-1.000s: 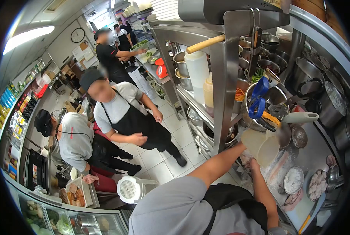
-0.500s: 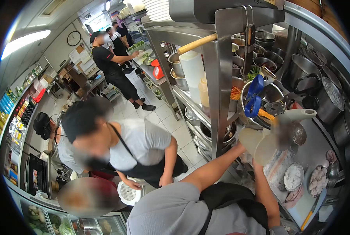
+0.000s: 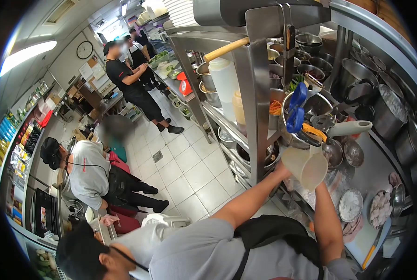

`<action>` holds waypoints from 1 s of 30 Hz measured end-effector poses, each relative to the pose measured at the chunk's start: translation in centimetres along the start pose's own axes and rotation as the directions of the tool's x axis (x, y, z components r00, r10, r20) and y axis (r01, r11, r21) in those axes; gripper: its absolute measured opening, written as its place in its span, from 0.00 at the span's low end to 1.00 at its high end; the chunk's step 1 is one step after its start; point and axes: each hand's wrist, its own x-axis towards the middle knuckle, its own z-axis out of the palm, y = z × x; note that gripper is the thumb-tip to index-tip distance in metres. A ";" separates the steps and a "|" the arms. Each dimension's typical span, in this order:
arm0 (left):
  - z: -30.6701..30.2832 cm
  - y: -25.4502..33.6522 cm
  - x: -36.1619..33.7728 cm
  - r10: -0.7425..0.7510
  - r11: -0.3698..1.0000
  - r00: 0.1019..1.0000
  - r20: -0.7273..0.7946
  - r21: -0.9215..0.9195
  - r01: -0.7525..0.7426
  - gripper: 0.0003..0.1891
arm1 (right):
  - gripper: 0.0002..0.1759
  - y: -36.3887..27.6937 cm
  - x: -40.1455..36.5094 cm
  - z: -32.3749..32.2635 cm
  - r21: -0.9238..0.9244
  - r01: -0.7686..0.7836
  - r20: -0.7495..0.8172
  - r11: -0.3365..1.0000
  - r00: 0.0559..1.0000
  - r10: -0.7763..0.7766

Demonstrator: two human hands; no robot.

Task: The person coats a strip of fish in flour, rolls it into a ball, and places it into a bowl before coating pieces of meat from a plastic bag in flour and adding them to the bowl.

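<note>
A translucent plastic jug (image 3: 294,162) appears to hang below the tools on the rack, its mouth tipped toward me. It covers most of both hands. My left hand (image 3: 282,171) reaches in behind the jug's left side, with its fingers hidden. Just below the jug's rim is my right hand (image 3: 320,188), its fingers also out of sight. Whether either one holds anything does not show. Right of my hands, a metal bowl of white powder (image 3: 351,207) stands near a tray of pale, floured-looking pieces (image 3: 380,211).
Blue-handled scissors (image 3: 296,107) and a pale-handled tool (image 3: 350,128) hang in front of me. A steel post (image 3: 255,93) rises left of my arms. A co-worker (image 3: 84,252) bends close at lower left; another (image 3: 89,163) stands behind. An orange-handled knife (image 3: 374,245) lies right.
The nearest co-worker has moved down and left, stooping lower. My right hand has shifted slightly right. The co-worker by the far counter has drawn their hands back. My view has shifted a little.
</note>
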 end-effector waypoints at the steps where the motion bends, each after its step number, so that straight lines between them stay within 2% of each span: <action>1: -0.7 0.3 0.0 -0.009 1.000 1.000 -0.018 -0.005 0.009 0.20 | 0.15 -0.1 0.1 -0.3 0.007 -0.003 0.025 1.000 1.000 0.003; 2: -1.4 0.7 0.0 -0.018 1.000 0.999 -0.034 -0.011 0.018 0.20 | 0.15 -0.1 0.3 -0.5 0.016 -0.007 0.046 1.000 0.999 0.006; 5: -0.8 0.3 -0.1 -0.234 0.962 0.972 0.004 -0.141 0.232 0.21 | 0.14 -0.6 0.6 -1.1 0.063 -0.033 0.108 0.998 0.994 0.026; 8: 0.9 -1.6 -0.2 -0.362 0.856 0.931 0.039 -0.382 0.349 0.22 | 0.14 -4.2 0.5 -1.5 0.265 -0.156 0.143 0.951 0.982 0.121; 9: 1.4 -2.2 -0.3 -0.348 0.840 0.936 0.043 -0.430 0.332 0.22 | 0.14 -6.4 0.2 -1.6 0.361 -0.214 0.153 0.908 0.974 0.169; 11: 2.2 -3.2 -0.4 -0.320 0.800 0.946 0.047 -0.522 0.296 0.22 | 0.15 -8.3 0.2 -1.4 0.410 -0.216 0.140 0.886 0.975 0.173; 14: 3.2 -4.0 -0.3 -0.231 0.860 0.971 0.063 -0.453 0.234 0.22 | 0.15 -9.1 0.3 -1.2 0.445 -0.198 0.116 0.873 0.980 0.163; 16: 2.6 -3.5 -0.2 -0.231 0.833 0.971 0.065 -0.503 0.231 0.22 | 0.15 -9.3 0.6 -1.0 0.460 -0.179 0.099 0.870 0.984 0.149; 17: 2.3 -3.3 -0.3 -0.232 0.817 0.971 0.066 -0.528 0.231 0.22 | 0.16 -8.0 1.2 -0.8 0.405 -0.182 0.106 0.896 0.983 0.152; 18: 2.1 -3.2 -0.4 -0.218 0.884 0.972 0.092 -0.403 0.236 0.22 | 0.16 -6.8 1.8 -0.5 0.348 -0.184 0.112 0.919 0.982 0.154; 20: 1.7 -3.2 -0.5 -0.201 0.966 0.968 0.150 -0.134 0.221 0.23 | 0.16 2.2 5.0 0.6 0.095 -0.198 0.147 0.976 0.972 0.183; 22: -0.7 -1.3 0.2 -0.185 0.973 0.963 0.198 -0.103 0.208 0.24 | 0.18 6.1 2.7 1.1 0.033 0.007 -0.014 0.999 1.000 -0.007; 24: -1.2 -0.7 0.5 -0.174 0.982 0.954 0.243 -0.026 0.186 0.26 | 0.20 4.8 1.3 1.6 -0.076 -0.063 -0.132 0.995 0.990 0.053; 25: 0.2 -1.0 0.4 -0.170 0.985 0.949 0.265 0.036 0.167 0.27 | 0.22 0.9 0.2 1.9 -0.135 -0.232 -0.185 0.963 0.961 0.206; 26: 1.5 -1.4 0.6 -0.167 0.985 0.944 0.284 0.097 0.144 0.29 | 0.23 -1.4 -0.5 1.8 -0.221 -0.311 -0.207 0.924 0.941 0.267; 27: 2.7 -1.6 0.8 -0.104 0.975 0.973 0.206 -0.174 0.141 0.27 | 0.24 -3.7 -1.2 1.6 -0.303 -0.386 -0.228 0.871 0.917 0.327; 29: 4.0 -1.3 1.8 -0.079 0.923 0.979 0.186 -0.358 0.142 0.27 | 0.25 -4.7 -2.6 1.5 -0.525 -0.352 -0.183 0.775 0.936 0.301; 30: 4.2 -0.9 2.3 -0.087 0.926 0.972 0.217 -0.342 0.159 0.27 | 0.25 -4.7 -2.8 1.7 -0.524 -0.329 -0.207 0.786 0.944 0.258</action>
